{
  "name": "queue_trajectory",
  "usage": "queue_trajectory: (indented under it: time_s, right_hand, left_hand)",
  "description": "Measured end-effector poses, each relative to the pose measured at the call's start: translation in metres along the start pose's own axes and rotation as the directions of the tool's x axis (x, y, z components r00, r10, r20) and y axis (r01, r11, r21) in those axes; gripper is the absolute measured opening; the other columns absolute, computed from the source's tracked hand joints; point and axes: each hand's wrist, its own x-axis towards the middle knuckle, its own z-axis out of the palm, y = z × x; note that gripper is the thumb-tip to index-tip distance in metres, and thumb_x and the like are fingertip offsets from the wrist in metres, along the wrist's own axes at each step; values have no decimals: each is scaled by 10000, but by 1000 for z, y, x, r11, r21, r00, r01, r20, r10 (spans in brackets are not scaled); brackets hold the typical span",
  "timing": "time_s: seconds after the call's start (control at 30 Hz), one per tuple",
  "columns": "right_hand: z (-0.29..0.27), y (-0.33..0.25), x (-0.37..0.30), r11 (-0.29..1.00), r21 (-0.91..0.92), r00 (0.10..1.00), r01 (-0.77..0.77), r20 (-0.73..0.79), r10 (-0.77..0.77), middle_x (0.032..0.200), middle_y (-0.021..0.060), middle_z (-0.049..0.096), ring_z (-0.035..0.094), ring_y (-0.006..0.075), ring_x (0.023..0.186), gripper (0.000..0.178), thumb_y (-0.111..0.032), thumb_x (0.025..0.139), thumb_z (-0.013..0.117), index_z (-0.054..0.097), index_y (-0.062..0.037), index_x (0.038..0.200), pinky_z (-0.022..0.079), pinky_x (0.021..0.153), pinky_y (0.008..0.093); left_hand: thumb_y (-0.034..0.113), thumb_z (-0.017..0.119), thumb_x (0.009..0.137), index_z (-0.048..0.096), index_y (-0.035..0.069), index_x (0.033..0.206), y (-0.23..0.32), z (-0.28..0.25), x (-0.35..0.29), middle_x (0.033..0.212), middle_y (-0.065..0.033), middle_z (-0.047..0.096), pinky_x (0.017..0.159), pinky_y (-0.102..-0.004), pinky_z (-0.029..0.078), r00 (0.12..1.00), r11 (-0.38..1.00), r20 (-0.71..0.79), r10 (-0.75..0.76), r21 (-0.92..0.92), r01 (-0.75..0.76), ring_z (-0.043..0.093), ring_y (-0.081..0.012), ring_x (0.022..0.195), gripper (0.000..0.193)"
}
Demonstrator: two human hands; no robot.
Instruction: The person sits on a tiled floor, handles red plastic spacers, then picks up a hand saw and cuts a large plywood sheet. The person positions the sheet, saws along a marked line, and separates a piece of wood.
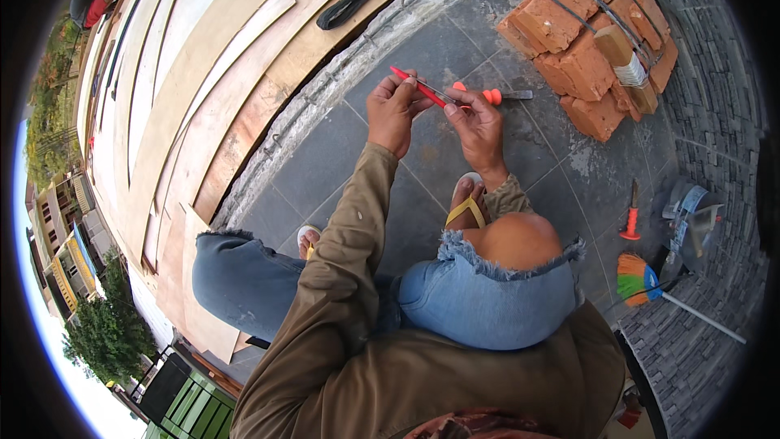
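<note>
Both hands meet in front of me over the tiled floor, around a slim red pen-like stick [433,97] with a greyish stretch showing between its red parts. My left hand [392,116] pinches it near its upper left end. At its lower right end, the thumb and fingers of my right hand [481,132] are closed on it. Its exact kind is too small to make out. Just beyond my right hand, a chisel with an orange handle [493,97] and a flat metal blade appears to lie on the tiles, partly hidden by the fingers.
Stacked orange bricks [578,65] bound with rods stand at the far right. A red-handled tool [631,223] and a colourful broom [638,279] lie at right, by the grey stone wall [715,89]. Plywood sheets [236,97] and a coiled black cable [349,8] spread along the left.
</note>
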Motion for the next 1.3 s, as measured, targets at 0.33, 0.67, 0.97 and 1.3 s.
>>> queue_trajectory:
  time_s: [0.33,0.67,0.97,1.3]
  right_hand:
    - [-13,1,-12,997,8,978,73,-197,-70,1064,55,683,625,107,997,182,-94,1001,663,689,48,1112,530,878,259]
    - [-20,5,-15,999,-39,979,0,-205,-8,1023,54,697,631,97,932,184,-85,984,682,695,43,1116,519,837,243]
    - [-20,2,-7,996,5,982,-88,-170,87,919,-6,679,598,55,835,195,-148,941,761,678,10,1020,493,756,216]
    - [-18,7,-3,988,138,989,-66,-125,83,923,-9,676,604,61,834,206,-168,951,750,698,17,1026,498,763,217]
  left_hand:
    - [140,570,1026,507,-38,1292,4,-16,11,1136,-136,626,930,-399,560,989,980,-132,-59,-198,32,654,-246,1046,326]
    - [122,578,1020,523,-33,1240,-4,-14,15,1115,-138,633,909,-393,585,986,954,-130,-102,-294,60,667,-262,1038,275]
    - [144,597,1018,560,-8,1188,-5,2,7,1143,-123,640,960,-410,553,990,975,8,-143,-170,143,651,-265,1074,231]
    - [162,589,1029,554,-2,1195,-8,6,2,1151,-119,642,978,-408,550,980,962,94,-175,-195,191,649,-254,1070,235]
